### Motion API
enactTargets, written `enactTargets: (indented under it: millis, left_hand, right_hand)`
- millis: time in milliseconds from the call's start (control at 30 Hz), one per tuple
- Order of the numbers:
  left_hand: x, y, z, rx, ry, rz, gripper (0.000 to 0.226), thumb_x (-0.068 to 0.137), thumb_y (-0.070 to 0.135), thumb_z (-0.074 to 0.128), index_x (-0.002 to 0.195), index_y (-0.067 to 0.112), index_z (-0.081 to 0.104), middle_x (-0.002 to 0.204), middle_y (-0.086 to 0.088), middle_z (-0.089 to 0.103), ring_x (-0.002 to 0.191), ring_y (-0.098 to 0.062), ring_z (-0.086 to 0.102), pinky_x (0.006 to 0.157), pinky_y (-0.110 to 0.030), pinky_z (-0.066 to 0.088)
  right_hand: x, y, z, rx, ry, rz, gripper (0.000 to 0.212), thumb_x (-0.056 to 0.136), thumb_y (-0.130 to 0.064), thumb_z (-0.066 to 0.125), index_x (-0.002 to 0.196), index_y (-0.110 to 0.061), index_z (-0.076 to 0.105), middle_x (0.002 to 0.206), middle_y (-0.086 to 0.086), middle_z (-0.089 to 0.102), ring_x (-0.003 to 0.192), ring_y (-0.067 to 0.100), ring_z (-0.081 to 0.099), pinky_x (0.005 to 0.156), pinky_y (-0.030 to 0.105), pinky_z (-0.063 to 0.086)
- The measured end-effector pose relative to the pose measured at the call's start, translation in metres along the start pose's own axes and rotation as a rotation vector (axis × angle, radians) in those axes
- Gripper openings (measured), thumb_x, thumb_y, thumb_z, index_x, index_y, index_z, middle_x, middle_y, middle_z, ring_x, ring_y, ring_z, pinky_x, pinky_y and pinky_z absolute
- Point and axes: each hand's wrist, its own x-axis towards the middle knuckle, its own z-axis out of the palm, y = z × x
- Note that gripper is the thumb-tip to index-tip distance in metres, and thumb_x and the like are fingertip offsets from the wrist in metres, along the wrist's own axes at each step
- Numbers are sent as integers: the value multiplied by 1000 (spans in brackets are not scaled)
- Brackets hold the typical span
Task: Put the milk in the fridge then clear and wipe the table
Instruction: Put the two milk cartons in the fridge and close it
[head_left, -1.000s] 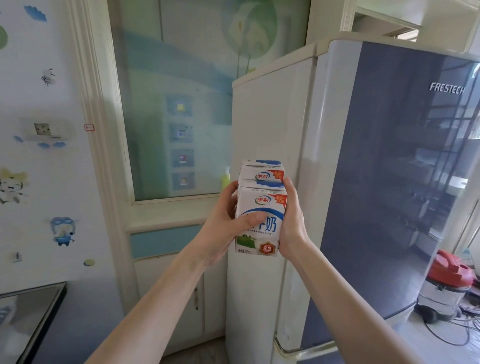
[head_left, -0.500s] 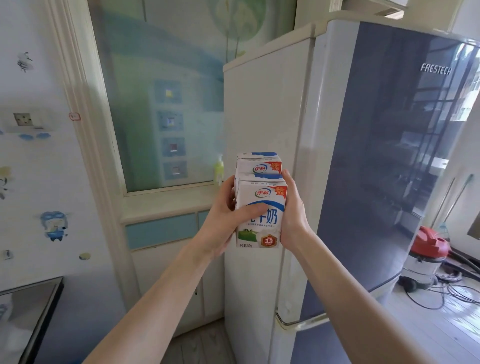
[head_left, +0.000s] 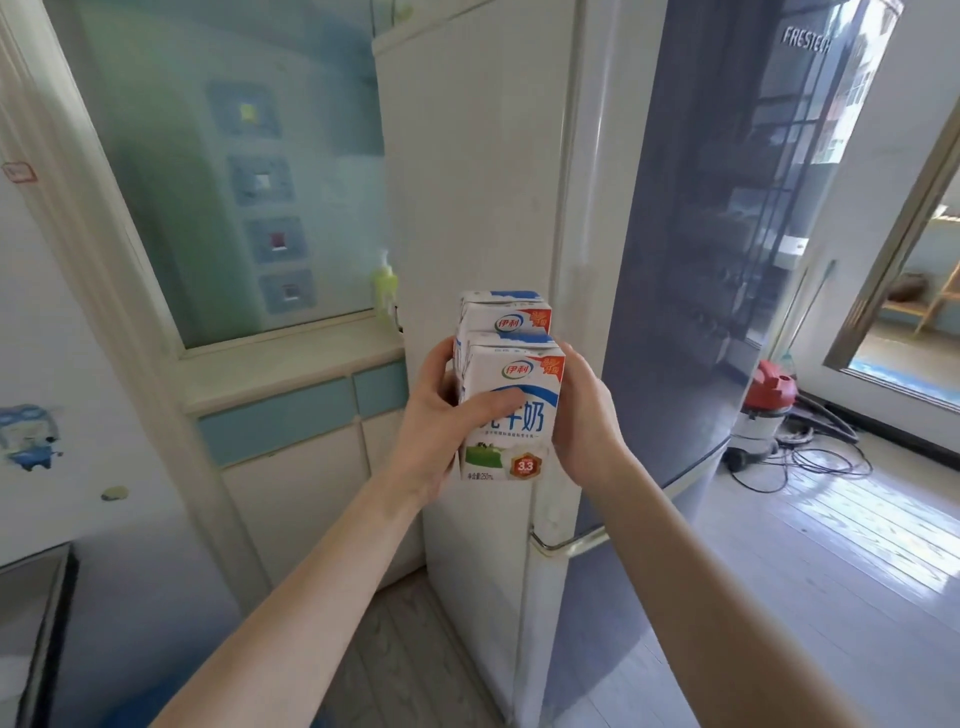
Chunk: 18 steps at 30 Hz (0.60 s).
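Head view: two small milk cartons are held up in front of the fridge (head_left: 467, 182), level with the lower part of its upper door (head_left: 727, 260), which is closed. The front carton (head_left: 524, 447) stands upright with its printed face toward the camera. The rear carton (head_left: 506, 317) sits just behind it and shows a little higher; whether a third is hidden behind them is hard to say. The left grip (head_left: 441, 415) wraps the left side of the pair, its thumb lying across the front carton's face. The right grip (head_left: 587, 421) clasps the right side, its fingers mostly out of sight behind the cartons. Left of the fridge, a green soap bottle (head_left: 384, 283) stands on a pale ledge (head_left: 291, 364) below a frosted glass panel (head_left: 234, 182). On the floor (head_left: 805, 571) to the right stands a red-topped vacuum cleaner (head_left: 763, 410), with loose cables (head_left: 810, 462) beside it.
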Motion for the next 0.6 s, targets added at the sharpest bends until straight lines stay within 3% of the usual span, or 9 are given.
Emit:
enactTargets:
  millis: [133, 267, 400, 533, 600]
  left_hand:
    - [-7, -12, -1, -5, -22, -41, 71, 58, 11, 75, 122, 24, 46, 108, -6, 69, 92, -25, 69, 75, -43, 58]
    - [-9, -22, 4, -19, -17, -55, 65, 62, 8, 77, 117, 26, 47, 98, 1, 71, 86, -19, 71, 67, -34, 59]
    - [-1, -34, 15, -12, 10, -62, 67, 59, 9, 73, 117, 29, 46, 96, 5, 71, 85, -17, 71, 67, -32, 59]
    - [12, -52, 28, -16, 75, -54, 64, 61, 9, 76, 114, 30, 48, 94, 6, 73, 87, -17, 71, 65, -29, 58]
    - [17, -59, 35, -28, 102, -48, 70, 54, 15, 82, 114, 28, 49, 96, 4, 73, 88, -18, 70, 65, -29, 57]
  right_hand:
    - [14, 33, -46, 128, 255, 187, 35, 92, -37, 46, 111, -8, 56, 116, 7, 64, 100, 21, 62, 100, 41, 46]
    - [28, 69, -98, 284, 433, 385, 37, 95, -29, 40, 121, -5, 51, 131, 10, 54, 117, 24, 53, 106, 37, 36]
    - [37, 110, -143, 228, 444, 489, 42, 97, -18, 33, 134, -1, 37, 143, 14, 41, 133, 26, 40, 106, 34, 34]
    - [55, 135, -175, 124, 437, 575, 41, 96, -18, 34, 134, -3, 37, 144, 14, 39, 133, 27, 39, 105, 34, 36]
    - [67, 144, -187, 115, 430, 642, 32, 97, -18, 34, 124, -5, 44, 145, 14, 38, 131, 28, 41, 105, 35, 36]
